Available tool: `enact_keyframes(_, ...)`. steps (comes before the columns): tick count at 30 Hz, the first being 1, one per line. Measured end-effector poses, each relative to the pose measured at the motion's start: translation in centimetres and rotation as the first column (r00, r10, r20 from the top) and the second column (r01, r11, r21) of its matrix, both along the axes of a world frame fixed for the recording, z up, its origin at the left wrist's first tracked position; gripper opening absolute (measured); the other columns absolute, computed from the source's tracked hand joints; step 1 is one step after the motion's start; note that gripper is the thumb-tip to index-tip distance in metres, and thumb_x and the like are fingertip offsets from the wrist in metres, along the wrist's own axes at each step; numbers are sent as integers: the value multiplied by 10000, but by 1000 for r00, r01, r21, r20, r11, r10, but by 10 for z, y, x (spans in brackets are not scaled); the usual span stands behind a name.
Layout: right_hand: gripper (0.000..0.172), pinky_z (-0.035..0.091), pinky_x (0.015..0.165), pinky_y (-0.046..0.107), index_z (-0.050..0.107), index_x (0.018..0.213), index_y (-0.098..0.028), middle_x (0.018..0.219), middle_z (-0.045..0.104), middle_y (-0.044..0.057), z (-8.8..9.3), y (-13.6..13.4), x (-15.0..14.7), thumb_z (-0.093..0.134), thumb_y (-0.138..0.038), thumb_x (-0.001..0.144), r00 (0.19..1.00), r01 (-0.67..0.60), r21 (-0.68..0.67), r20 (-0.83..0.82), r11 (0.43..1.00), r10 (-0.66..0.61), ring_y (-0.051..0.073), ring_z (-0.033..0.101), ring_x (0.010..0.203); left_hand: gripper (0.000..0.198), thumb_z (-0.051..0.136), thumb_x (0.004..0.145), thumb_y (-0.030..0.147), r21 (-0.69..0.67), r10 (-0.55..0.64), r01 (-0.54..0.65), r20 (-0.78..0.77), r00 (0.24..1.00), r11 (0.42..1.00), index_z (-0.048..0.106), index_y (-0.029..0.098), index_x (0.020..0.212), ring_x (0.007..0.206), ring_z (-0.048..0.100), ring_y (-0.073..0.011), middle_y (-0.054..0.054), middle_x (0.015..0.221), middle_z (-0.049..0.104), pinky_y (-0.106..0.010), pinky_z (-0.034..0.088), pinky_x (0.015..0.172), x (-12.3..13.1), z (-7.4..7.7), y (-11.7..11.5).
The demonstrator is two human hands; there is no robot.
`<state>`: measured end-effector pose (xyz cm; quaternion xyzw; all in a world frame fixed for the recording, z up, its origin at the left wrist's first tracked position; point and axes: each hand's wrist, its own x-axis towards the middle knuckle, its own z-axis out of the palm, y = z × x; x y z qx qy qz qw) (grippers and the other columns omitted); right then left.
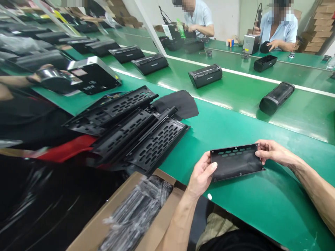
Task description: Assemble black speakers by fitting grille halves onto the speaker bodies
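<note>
1. Holding a black slotted panel (235, 162) above the green tabletop (288, 195), the person is gripping it by its two short ends, so the hands are apart and the panel is spanning the gap between them.
2. Its long axis is running roughly left to right across the view and rising slightly toward the right, with a row of slots lying along the far edge.
3. The left hand (201, 176) is clasping the panel's left end, while the right hand (273, 151) is curling its fingers over the right end; neither hand is clearly nearer, since both are touching it.
4. Beyond the left hand, a stack of matching panels (131, 132) is lying on the tabletop beside a black cloth (178, 104), and a cardboard box (112, 212) is holding plastic-wrapped parts (138, 209) below them.
5. Farther off, black housings (205, 75) are sitting in a row, another person's hand (43, 75) is reaching toward a casing (91, 76), and a co-worker (278, 33) and a second co-worker (199, 17) are working across the bench.
</note>
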<state>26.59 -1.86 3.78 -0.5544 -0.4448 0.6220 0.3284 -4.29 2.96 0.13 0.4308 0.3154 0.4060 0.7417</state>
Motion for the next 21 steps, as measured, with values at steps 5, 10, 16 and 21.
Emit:
enact_keyframes(5,523,516,572,250,589,830,-191,666,624,-53,-3,1,-2,922,-577,718,995,67,-25,-66,997,-68,109,633,551,508,878,805,420,-30,9,-8,24,1000,1000,717,162,1212,1183,705,-344,-154,1177,773,-432,579,995,1,1,1)
enact_keyframes(10,548,537,579,241,600,842,-187,653,663,-35,-8,1,-2,951,-581,695,979,90,-74,-175,993,-101,98,618,547,524,895,790,398,-69,24,-20,56,998,997,728,154,1223,1214,698,-348,-158,1205,777,-438,557,1048,1,0,-1)
enact_keyframes(16,547,527,513,223,593,806,-193,593,644,-40,-12,1,1,974,-563,677,948,123,-104,-282,987,-147,94,593,483,424,867,805,484,-313,113,-44,207,972,949,772,172,1077,1160,738,-351,-117,1078,820,-469,548,1072,0,1,-1)
enact_keyframes(21,522,500,479,195,591,772,-187,583,618,-48,-8,3,-5,969,-538,699,933,54,-100,-349,993,-86,72,557,455,689,492,1000,701,-545,-196,400,394,898,737,739,109,1254,985,789,-371,-180,1044,822,-492,606,909,10,11,7)
